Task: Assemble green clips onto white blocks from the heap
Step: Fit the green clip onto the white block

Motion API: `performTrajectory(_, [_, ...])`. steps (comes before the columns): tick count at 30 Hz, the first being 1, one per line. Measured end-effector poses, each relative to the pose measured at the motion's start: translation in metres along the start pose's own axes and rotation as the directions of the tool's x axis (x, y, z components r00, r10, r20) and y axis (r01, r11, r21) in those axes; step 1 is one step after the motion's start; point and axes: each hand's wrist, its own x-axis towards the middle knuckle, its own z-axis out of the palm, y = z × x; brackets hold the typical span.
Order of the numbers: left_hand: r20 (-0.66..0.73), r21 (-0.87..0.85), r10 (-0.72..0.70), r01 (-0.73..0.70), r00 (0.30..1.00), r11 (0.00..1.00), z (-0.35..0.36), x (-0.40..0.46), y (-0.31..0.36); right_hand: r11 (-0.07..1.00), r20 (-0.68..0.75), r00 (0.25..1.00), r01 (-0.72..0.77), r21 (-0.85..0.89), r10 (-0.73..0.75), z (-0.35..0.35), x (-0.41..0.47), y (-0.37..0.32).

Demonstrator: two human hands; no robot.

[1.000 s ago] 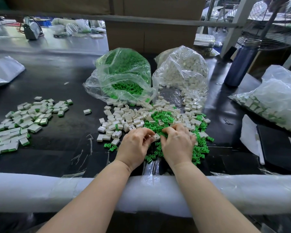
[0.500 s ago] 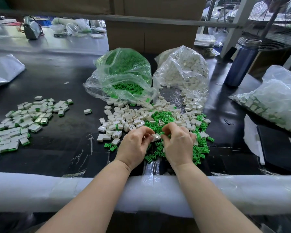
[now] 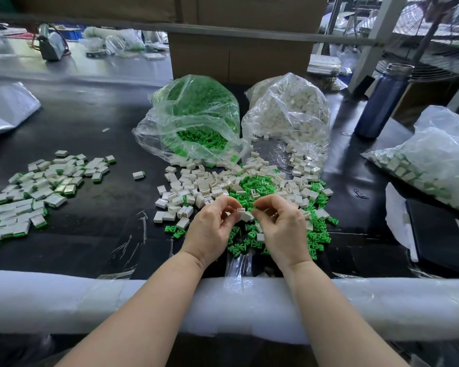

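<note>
A mixed heap of white blocks (image 3: pixel 196 186) and green clips (image 3: pixel 257 184) lies on the black table in front of me. My left hand (image 3: pixel 212 229) pinches a white block (image 3: pixel 241 211) between thumb and fingers just above the heap. My right hand (image 3: pixel 281 226) pinches a small green clip (image 3: pixel 257 206) right next to that block. The two parts are close together between my fingertips; whether they touch is unclear.
An open bag of green clips (image 3: pixel 194 123) and a bag of white blocks (image 3: pixel 289 115) lie behind the heap. Finished blocks with clips (image 3: pixel 37 186) spread at the left. A blue bottle (image 3: pixel 379 102), another bag (image 3: pixel 429 160) and a dark pad (image 3: pixel 440 234) are at the right. White padding (image 3: pixel 90 298) covers the table's near edge.
Both hands lifted up off the heap. The left hand now holds a white block and the right a green clip, brought together between them.
</note>
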Motion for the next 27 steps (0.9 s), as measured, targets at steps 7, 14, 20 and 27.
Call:
performTrajectory(7, [-0.002, -0.016, 0.002, -0.002, 1.000, 1.000, -0.0004, -0.0004, -0.0014, 0.992, 0.034, 0.999, -0.021, 0.127, 0.017, 0.0019, 0.0000, 0.0027])
performTrajectory(14, [0.011, -0.032, -0.027, 0.027, 1.000, 0.999, -0.0002, -0.0007, -0.0007, 0.976, 0.060, 0.997, -0.053, 0.211, 0.041, 0.0013, 0.0004, 0.0019])
performTrajectory(20, [0.023, -0.048, -0.041, 0.042, 0.999, 0.998, -0.0007, -0.0005, -0.0014, 0.972, 0.099, 0.994, -0.065, 0.224, 0.044, 0.0009, -0.0010, 0.0014])
performTrajectory(27, [0.041, -0.092, -0.062, 0.066, 0.997, 0.994, -0.0031, -0.0003, -0.0002, 0.964, 0.137, 0.986, -0.124, 0.236, 0.094, 0.0008, -0.0007, 0.0007])
